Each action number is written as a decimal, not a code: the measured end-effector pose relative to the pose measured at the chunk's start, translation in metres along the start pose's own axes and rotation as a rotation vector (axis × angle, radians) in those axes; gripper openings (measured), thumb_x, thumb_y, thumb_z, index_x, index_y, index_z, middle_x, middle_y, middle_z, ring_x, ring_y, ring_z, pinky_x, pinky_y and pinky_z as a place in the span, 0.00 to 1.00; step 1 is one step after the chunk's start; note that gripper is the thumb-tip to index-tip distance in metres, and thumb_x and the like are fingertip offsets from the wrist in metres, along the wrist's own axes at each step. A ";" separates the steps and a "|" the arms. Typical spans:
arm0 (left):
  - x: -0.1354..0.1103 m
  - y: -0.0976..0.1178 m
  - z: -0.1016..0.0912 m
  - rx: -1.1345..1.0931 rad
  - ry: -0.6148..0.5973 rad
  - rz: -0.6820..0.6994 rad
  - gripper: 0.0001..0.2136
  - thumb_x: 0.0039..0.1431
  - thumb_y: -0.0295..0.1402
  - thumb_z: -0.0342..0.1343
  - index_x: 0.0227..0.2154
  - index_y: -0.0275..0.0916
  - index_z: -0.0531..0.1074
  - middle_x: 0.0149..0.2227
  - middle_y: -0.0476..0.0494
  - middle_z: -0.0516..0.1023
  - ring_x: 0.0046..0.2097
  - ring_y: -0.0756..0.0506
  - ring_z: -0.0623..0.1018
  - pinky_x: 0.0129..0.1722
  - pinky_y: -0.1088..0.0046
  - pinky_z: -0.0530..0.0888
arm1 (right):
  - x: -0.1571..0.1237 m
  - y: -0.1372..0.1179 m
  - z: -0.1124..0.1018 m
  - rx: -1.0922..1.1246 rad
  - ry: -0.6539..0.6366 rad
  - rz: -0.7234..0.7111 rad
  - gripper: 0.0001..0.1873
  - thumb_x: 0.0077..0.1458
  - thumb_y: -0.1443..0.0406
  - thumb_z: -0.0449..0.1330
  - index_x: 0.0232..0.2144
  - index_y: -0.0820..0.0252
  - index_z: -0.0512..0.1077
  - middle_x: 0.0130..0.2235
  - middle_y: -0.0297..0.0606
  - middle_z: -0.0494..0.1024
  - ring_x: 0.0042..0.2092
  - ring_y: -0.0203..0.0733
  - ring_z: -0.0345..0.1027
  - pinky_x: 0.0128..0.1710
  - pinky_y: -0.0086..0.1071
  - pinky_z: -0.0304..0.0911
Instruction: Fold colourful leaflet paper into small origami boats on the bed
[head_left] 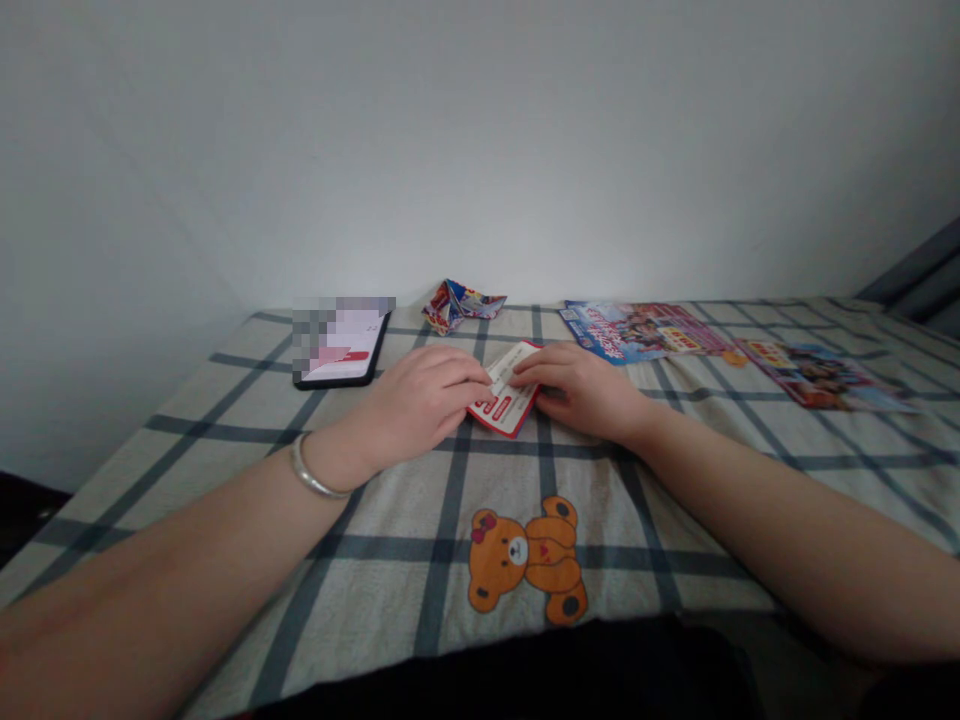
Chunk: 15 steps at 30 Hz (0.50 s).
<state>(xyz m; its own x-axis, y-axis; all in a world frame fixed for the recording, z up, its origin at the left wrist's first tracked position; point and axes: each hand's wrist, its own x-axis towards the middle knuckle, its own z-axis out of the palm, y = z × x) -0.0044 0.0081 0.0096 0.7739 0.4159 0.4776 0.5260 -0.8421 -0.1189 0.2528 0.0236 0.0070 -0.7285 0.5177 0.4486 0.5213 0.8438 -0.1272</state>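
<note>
Checked cloth (375,600) spread before a pale wall (525,150). Our left hand (427,393) and right hand (585,390) each had fingers closed on one side of a red-edged card (514,411), which sat between them over the cloth. Nearer us than the card was a printed bear (544,555). Left of the card lay a phone (341,345); beyond the card, a folded paper (454,305); right of the card, two flyers, one near (645,330), one farther (817,375).

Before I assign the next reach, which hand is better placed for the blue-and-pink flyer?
Probably the right hand: it is nearer the flyer, while the left hand is across the card. Both hands touch the card, so the right would likely need freeing first.
</note>
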 end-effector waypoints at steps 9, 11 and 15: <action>-0.001 -0.005 0.004 0.000 -0.075 -0.015 0.12 0.59 0.25 0.51 0.42 0.40 0.75 0.47 0.43 0.77 0.50 0.42 0.73 0.54 0.58 0.69 | -0.001 -0.001 -0.001 -0.016 -0.078 0.004 0.10 0.61 0.66 0.56 0.41 0.57 0.77 0.45 0.39 0.80 0.47 0.42 0.72 0.48 0.37 0.65; -0.001 -0.004 0.004 -0.040 -0.114 -0.002 0.12 0.58 0.25 0.51 0.42 0.41 0.75 0.47 0.44 0.77 0.51 0.42 0.73 0.54 0.58 0.69 | -0.002 -0.003 -0.002 -0.025 -0.103 0.013 0.11 0.61 0.67 0.55 0.40 0.56 0.77 0.43 0.38 0.80 0.45 0.41 0.72 0.47 0.36 0.65; 0.000 -0.001 0.000 -0.102 -0.147 0.010 0.12 0.57 0.27 0.53 0.43 0.41 0.74 0.48 0.44 0.77 0.51 0.42 0.72 0.54 0.59 0.68 | -0.001 -0.005 -0.005 -0.043 -0.134 0.051 0.11 0.61 0.67 0.55 0.40 0.57 0.77 0.41 0.37 0.81 0.45 0.42 0.72 0.46 0.35 0.64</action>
<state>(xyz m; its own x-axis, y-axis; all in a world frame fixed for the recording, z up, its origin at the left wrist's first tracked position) -0.0051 0.0087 0.0098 0.8259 0.4473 0.3434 0.4857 -0.8736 -0.0303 0.2534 0.0181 0.0112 -0.7522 0.5760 0.3199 0.5752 0.8109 -0.1078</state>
